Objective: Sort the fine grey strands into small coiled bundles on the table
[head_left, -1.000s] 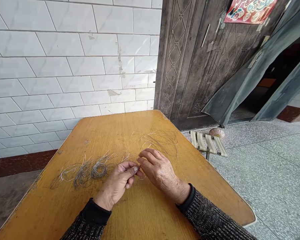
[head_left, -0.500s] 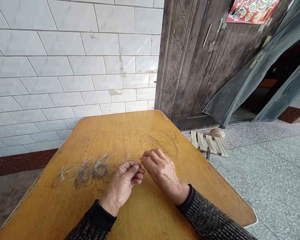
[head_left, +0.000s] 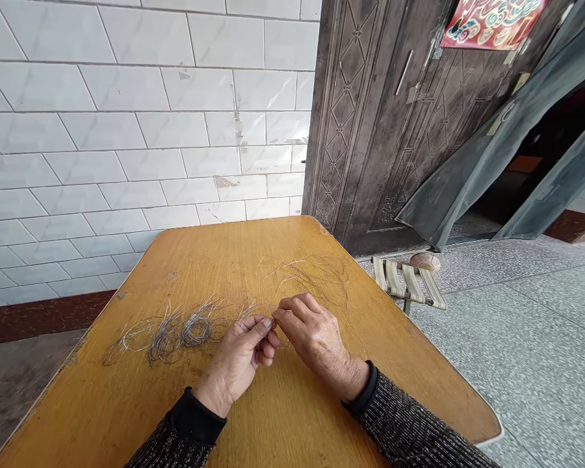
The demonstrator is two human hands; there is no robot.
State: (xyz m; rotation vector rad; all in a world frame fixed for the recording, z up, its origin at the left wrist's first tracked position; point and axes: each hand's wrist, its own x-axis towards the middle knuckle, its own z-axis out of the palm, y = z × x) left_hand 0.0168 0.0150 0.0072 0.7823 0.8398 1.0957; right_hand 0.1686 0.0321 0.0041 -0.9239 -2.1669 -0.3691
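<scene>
My left hand (head_left: pixel 246 354) is closed, thumb pressed against the fingers in a pinch. Touching it at the fingertips is my right hand (head_left: pixel 316 341), also pinched, its back turned up. A thin wire seems to run between the fingers; a faint loop of it shows just below the right fingertips, but most is hidden. Left of my hands lie coiled bundles of thin grey wire (head_left: pixel 196 329) with loose ends sticking up. Beyond my right hand, loose copper-coloured wire strands (head_left: pixel 316 276) are spread on the wooden table (head_left: pixel 224 260).
A white tiled wall (head_left: pixel 127 130) stands behind the table. To the right are a dark carved door (head_left: pixel 370 130) and a grey-blue curtain (head_left: pixel 472 169). A folding stool with striped straps (head_left: pixel 409 283) stands on the speckled floor (head_left: pixel 541 325) beside the table's right edge.
Both hands stay almost in place, fingertips still together. The left fingers have shifted slightly, and a faint wire loop now shows below the right fingertips. The view has tilted a little.
</scene>
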